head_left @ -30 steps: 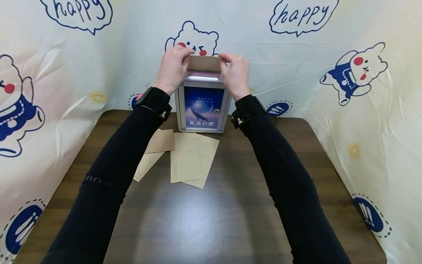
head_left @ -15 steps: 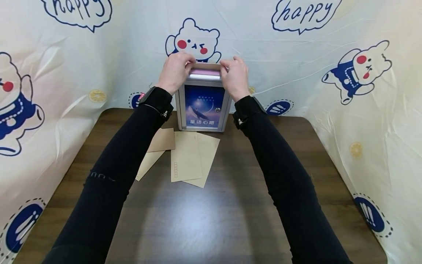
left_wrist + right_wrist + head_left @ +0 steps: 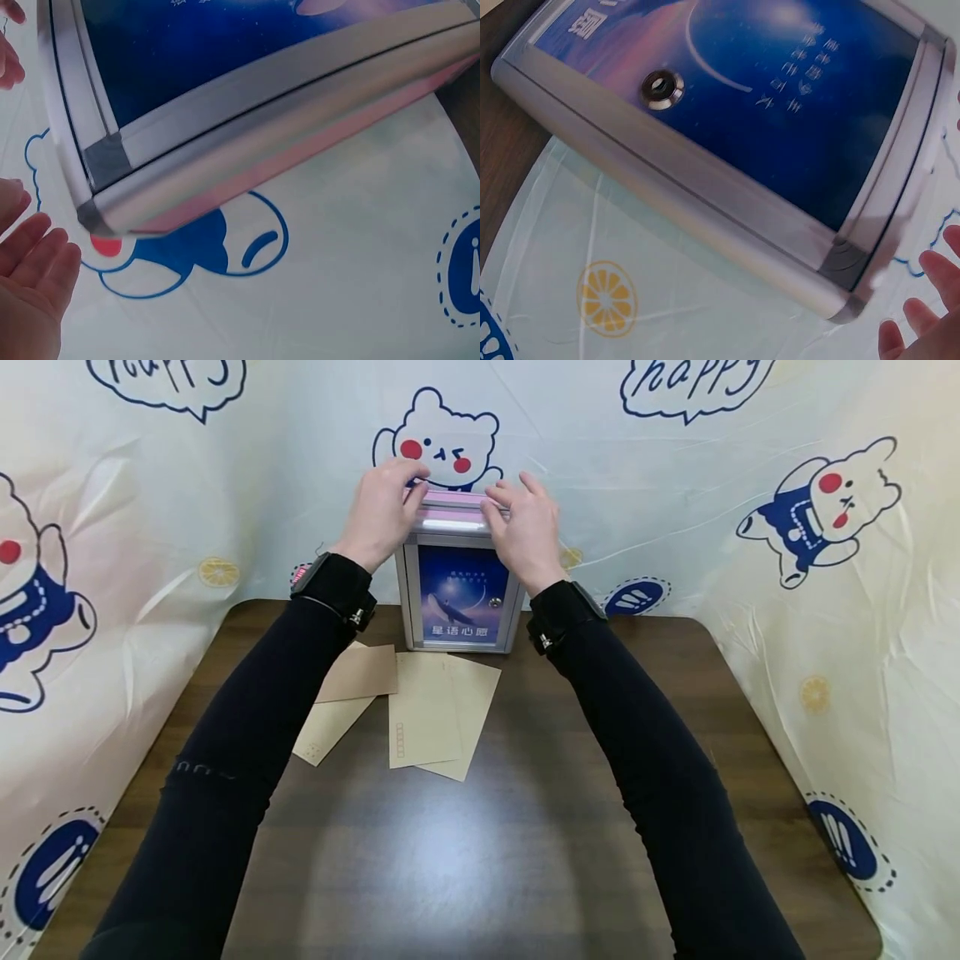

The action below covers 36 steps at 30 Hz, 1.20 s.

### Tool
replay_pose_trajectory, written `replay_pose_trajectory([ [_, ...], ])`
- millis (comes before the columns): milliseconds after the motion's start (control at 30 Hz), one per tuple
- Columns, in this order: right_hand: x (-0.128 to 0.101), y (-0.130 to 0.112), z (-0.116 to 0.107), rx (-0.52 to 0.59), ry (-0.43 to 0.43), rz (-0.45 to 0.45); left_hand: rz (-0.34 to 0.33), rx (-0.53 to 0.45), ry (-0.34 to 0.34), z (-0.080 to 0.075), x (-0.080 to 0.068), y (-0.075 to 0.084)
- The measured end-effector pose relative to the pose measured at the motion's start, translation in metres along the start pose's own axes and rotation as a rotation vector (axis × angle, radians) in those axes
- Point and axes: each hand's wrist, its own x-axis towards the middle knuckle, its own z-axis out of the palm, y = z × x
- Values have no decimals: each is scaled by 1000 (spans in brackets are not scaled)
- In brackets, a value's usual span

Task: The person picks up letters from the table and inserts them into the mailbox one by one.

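A silver-framed letter box point(image 3: 463, 593) with a blue whale picture on its door stands at the back of the table. Its pink top point(image 3: 453, 514) has a dark slot line across it. My left hand point(image 3: 381, 514) hovers at the top's left end, fingers loosely bent around nothing. At the right end is my right hand point(image 3: 528, 531), fingers spread and holding nothing; whether its thumb touches the box I cannot tell. In the left wrist view the fingers point(image 3: 41, 262) are apart from the box's corner. The door's round lock point(image 3: 661, 89) shows in the right wrist view.
Cream envelopes point(image 3: 423, 714) overlap in front of the box. To their left, a brown envelope point(image 3: 360, 674) lies partly over another cream one point(image 3: 330, 727), near my left sleeve. A printed cloth point(image 3: 637, 468) hangs behind and beside the wooden table point(image 3: 450, 868).
The brown envelope that both hands pinched above the box went down into the top slot and is out of sight. Both hands have let go, and the left has moved slightly left.
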Motion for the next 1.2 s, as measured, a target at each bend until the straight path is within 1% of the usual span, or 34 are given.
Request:
replay_pose_trajectory([
  [133,-9,-8,-2,25,4,-58,-40,-11,15,-11,-11,-6],
  [233,-18,-11,-3,52,17,-120,-51,-15,33,-17,-19,-14],
  [367,-27,-15,-3,61,59,-211,-90,5,38,-26,-29,-30],
  [467,-33,-20,1,70,51,-252,-138,22,7,-32,-40,-48],
  [600,-39,-30,9,99,-5,-281,-193,41,-84,-40,-59,-74],
  [700,-42,-37,16,112,-27,-310,-233,59,-158,-45,-73,-91],
  [800,-44,-44,25,105,-51,-333,-275,78,-235,-46,-86,-107],
  [900,-47,-50,35,102,-82,-356,-306,94,-320,-43,-97,-122],
  [1000,-51,-57,47,111,-118,-378,-311,108,-409,-38,-109,-136],
  [1200,-63,-69,72,95,-204,-418,-313,146,-623,-29,-132,-159],
])
